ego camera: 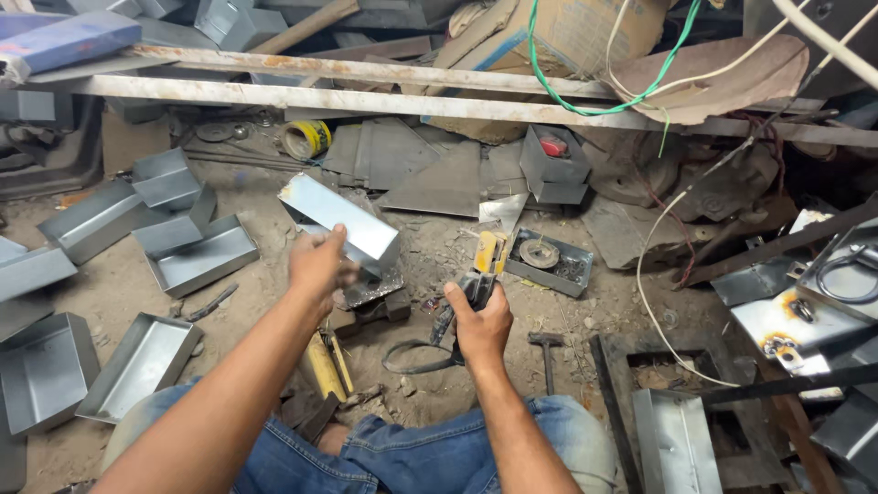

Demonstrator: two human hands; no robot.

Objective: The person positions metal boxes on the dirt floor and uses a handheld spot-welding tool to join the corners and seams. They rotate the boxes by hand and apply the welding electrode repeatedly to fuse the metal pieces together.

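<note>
Grey sheet metal is everywhere on this dirt floor (119, 284), and the person sits in the middle of it in blue jeans (412, 453), arms stretched forward. The left hand (320, 265) is closed around the near end of a folded metal box (340, 220), holding it up off the ground so that it tilts toward eleven o'clock, its shiny face catching the light. The right hand (480, 325) is clenched on the dark handle of a hand tool (480, 274) with a yellow upper part, held upright just to the three o'clock side of the box; the two are close but I cannot tell whether they touch. Below the box sits a dark metal block (375, 297) on the floor. A black cable (416, 357) loops on the ground near the right wrist, and a small hammer (546, 352) lies at four o'clock from that hand. Toward nine o'clock several open metal trays (197, 256) lie scattered, with more at seven o'clock. A shallow tray holding round discs (549, 261) rests at two o'clock, and a roll of yellow tape (306, 139) lies at eleven under a rusty white bar (366, 99).
</note>
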